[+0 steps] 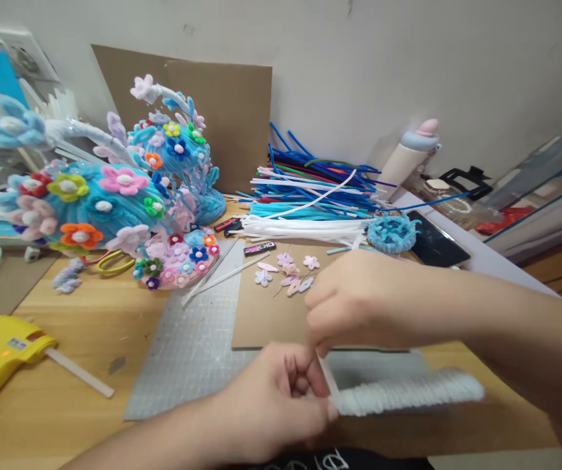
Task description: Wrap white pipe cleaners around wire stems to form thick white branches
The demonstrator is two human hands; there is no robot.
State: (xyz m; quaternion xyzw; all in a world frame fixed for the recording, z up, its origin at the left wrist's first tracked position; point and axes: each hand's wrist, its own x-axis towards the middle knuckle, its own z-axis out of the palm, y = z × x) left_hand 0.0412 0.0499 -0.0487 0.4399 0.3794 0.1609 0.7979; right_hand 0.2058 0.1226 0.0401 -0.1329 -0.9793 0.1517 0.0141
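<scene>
My left hand [281,398] pinches the near end of a thick white rod [408,391] closely wound with fuzzy coils. The rod points right, above the grey cutting mat [163,365]. Just above it my right hand [349,300] is closed on a white pipe cleaner [327,375], pulled taut from the wound end up to the fingers. What lies inside the coils is hidden, and the rod is slightly blurred. Beyond my right hand, small pastel pipe-cleaner flowers [288,269] lie on a cardboard sheet [265,326].
Bundled pipe cleaners [305,228] lie at the back, beside a blue fuzzy ring [393,232], a phone [437,238] and a bottle [403,160]. Flower-covered blue pipe-cleaner pieces [99,209] stand at left. A yellow glue gun [16,346] lies front left, near yellow-handled scissors [114,263].
</scene>
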